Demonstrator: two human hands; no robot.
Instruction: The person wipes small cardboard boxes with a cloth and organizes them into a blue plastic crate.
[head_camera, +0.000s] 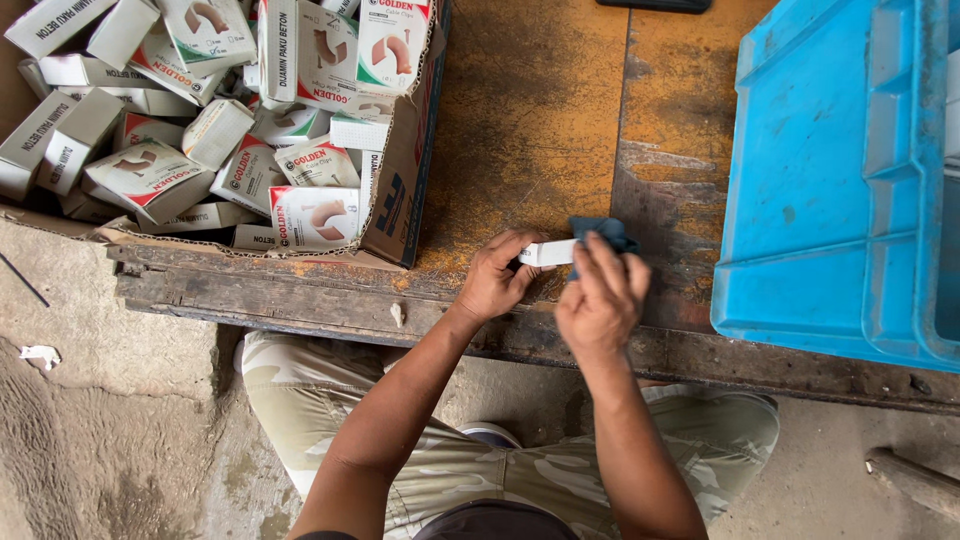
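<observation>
Seemingly, small box (548, 253) between fingers (520, 262).

— From my feed, the workbench (540, 110) looks like rusty, rough metal with a worn wooden edge.

— I see matt corrugated cardboard on the carton (398, 190) at far left, a smooth blue plastic crate (830, 200) on the right, and a soft dark cloth (600, 232).

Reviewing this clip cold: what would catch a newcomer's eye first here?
The two hands at centre: the left hand holds a small white box while the right hand presses a dark blue cloth against it. At upper left, an open cardboard carton is heaped with similar boxes; a bright blue plastic crate fills the right.
</observation>
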